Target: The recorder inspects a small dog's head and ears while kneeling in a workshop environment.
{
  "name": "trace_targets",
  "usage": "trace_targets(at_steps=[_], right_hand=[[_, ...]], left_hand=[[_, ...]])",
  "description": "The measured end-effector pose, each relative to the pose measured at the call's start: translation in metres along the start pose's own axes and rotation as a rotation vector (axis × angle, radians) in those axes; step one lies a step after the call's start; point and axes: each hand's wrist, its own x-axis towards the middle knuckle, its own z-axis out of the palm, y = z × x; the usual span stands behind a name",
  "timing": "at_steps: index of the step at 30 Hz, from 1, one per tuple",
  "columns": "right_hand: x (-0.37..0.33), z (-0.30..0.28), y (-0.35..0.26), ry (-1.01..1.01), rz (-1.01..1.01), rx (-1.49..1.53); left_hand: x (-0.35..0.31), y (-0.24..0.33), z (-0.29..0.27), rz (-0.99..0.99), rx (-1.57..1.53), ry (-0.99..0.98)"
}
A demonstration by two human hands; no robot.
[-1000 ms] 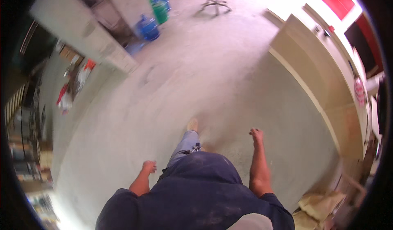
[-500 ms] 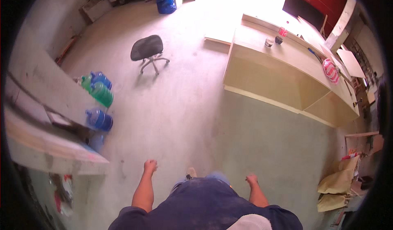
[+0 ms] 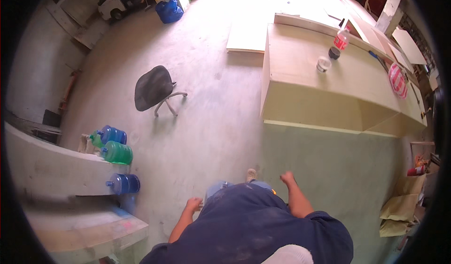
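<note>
My left hand [image 3: 193,204] hangs low beside my left hip, its fingers curled in and nothing seen in them. Farther forward, on the right of my body, my right hand [image 3: 287,176] is closed in a loose fist, also with nothing visible in it. Neither hand touches anything. A black swivel chair [image 3: 154,89] stands on the concrete floor ahead to the left. Ahead to the right is a long pale wooden counter [image 3: 300,92]. On its top are a clear tub [image 3: 323,64], a dark cup [image 3: 334,53], a red-labelled bottle [image 3: 342,38] and a red-and-white striped bag [image 3: 397,81].
Blue and green water jugs [image 3: 117,152] stand along a low pale wall [image 3: 61,168] at my left. A flat pale board [image 3: 244,38] lies beyond the counter's left end. Cardboard and sacks [image 3: 399,207] are piled at right. A blue bag [image 3: 169,10] and white vehicle [image 3: 110,3] are far off.
I have moved forward: the chair, jugs and counter appear closer. My left hand has swung back and my right hand forward. A shoe now shows in front of me on the right.
</note>
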Motion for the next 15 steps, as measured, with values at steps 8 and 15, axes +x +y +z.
trace_targets(at_steps=[8, 15], right_hand=[[0.184, -0.219, -0.328, 0.124, -0.319, 0.318], [0.269, -0.201, -0.417, -0.042, -0.151, -0.042]], left_hand=[[0.126, 0.001, -0.061, 0.320, 0.857, 0.089], [0.346, 0.197, -0.197, 0.486, 0.887, 0.111]])
